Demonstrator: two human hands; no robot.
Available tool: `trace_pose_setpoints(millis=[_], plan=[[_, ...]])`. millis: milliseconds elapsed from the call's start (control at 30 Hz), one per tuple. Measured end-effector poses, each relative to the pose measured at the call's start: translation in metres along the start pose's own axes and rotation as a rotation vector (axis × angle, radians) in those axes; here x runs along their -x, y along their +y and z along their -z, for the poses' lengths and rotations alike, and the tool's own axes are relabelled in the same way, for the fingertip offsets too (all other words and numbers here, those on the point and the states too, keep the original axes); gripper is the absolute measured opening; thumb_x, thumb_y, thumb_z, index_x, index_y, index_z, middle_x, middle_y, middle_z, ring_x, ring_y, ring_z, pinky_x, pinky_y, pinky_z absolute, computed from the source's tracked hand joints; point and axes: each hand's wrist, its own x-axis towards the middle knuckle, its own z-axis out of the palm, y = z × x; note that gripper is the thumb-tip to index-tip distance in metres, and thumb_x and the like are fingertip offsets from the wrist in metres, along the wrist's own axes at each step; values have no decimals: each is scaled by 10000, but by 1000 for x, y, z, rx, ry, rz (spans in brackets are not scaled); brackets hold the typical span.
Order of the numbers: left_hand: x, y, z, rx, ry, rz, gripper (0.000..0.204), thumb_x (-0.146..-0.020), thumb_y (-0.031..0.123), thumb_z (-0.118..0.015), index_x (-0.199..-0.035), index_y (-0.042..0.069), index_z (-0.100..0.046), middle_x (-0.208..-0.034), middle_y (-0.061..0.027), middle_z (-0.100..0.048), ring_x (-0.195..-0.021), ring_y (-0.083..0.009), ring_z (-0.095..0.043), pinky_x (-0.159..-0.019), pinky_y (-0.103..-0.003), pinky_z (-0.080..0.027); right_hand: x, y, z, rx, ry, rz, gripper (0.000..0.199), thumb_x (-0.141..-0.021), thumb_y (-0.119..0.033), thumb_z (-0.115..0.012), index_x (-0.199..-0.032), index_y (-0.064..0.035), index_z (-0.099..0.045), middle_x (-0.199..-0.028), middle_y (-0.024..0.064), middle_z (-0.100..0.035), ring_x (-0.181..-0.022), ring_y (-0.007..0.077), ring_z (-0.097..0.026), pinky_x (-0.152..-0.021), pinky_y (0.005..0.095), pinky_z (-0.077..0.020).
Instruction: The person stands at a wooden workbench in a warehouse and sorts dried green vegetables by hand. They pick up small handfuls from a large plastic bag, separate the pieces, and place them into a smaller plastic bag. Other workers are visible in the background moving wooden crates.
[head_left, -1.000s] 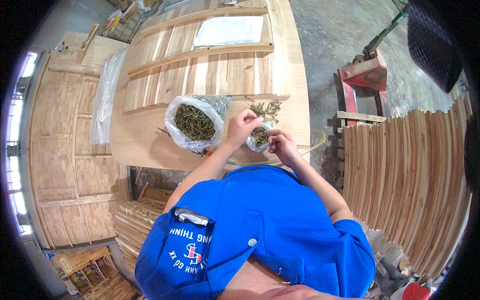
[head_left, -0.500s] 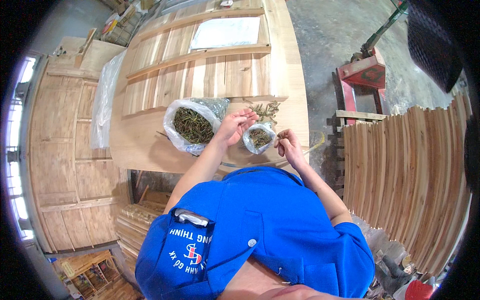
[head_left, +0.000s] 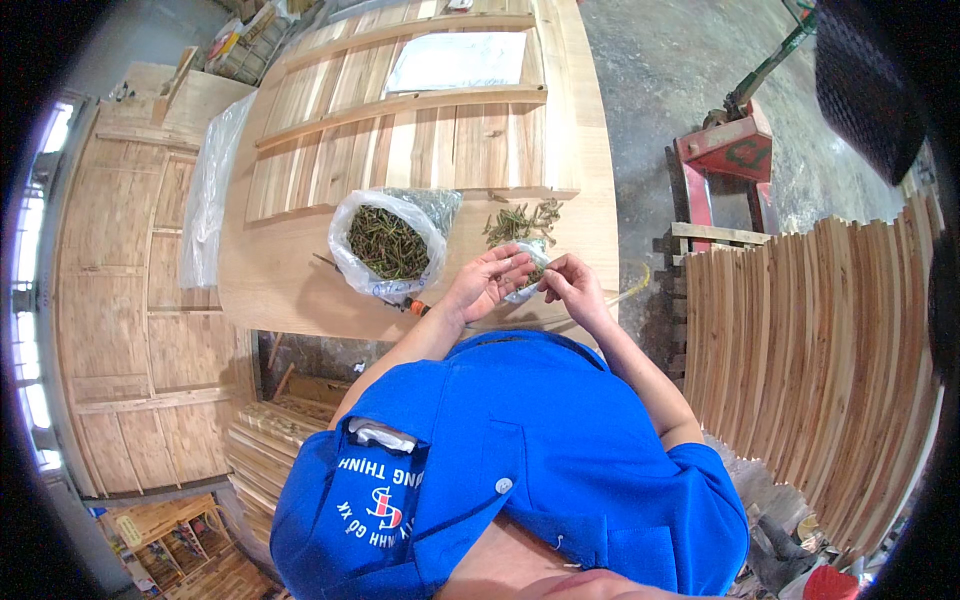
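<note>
"Left hand (head_left: pixel 488 283) is held palm up and mostly open, fingers a little bent; whether anything is held there cannot be told."

"And the right hand (head_left: pixel 573 287)?"

"Its finger and thumb are pinched together, but whether something tiny is held cannot be seen."

"Where can the small bag (head_left: pixel 520 294) be found?"

"Between both hands, partly covered by them, on the surface (head_left: pixel 285 268)."

"How much is done?"

"Some screws (head_left: pixel 537 274) can be seen inside, so it seems part done. Loose screws (head_left: pixel 511 226) are left just past the hands, and more are kept in the big bag (head_left: pixel 342 238), off to the left."
</note>
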Motion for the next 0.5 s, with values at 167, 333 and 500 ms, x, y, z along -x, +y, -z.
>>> trace_pose_setpoints(millis=[167,333,500], plan=[[1,-5,0,-12,-68,36,287,-897,72,-453,-1182,52,-475,-1080,-78,-593,-782,-113,-565,-683,-228,-473,-1,3,-4,330,13,7,113,-848,-118,-565,-816,-10,-548,-671,36,-588,-569,71,-515,-509,215,-418],[2,-6,3,-27,-112,56,335,-892,84,-470,-1226,67,-463,-1082,-56,-594,-749,-85,-547,-674,-215,-470,1,-2,-12,388,26,39,151,-804,-146,-598,-816,2,-568,-649,62,-594,-582,94,-543,-531,256,-434],[5,-6,-2,-48,-89,50,343,-892,91,-474,-1235,75,-455,-1087,-47,-596,-743,-72,-548,-664,-206,-471,2,-2,-14,269,18,0,136,-810,-136,-581,-805,-3,-561,-640,53,-582,-569,85,-529,-523,248,-427]])
